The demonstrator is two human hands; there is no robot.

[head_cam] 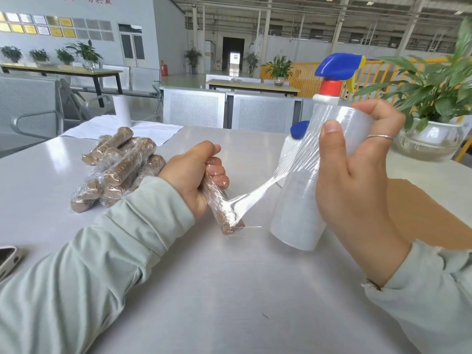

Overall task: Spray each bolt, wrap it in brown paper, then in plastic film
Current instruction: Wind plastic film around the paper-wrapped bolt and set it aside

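My left hand [194, 175] grips a bolt wrapped in brown paper [224, 210], tilted with its lower end near the table. Clear film covers part of it. A stretched band of plastic film [260, 187] runs from the bolt up to the film roll [301, 200], which my right hand [357, 180] holds upright, thumb on the front and fingers curled over its top. Behind the roll stands a white spray bottle with a blue trigger head [337, 67]. A pile of several wrapped bolts [120, 169] lies to the left of my left hand.
A white bottle with a blue cap [297, 134] stands behind the film. A potted plant in a glass bowl [431, 134] sits at the right. A white paper roll [122, 111] and white sheet lie at the far edge. A phone [7, 259] lies at the left. Brown paper [421, 213] lies under my right wrist.
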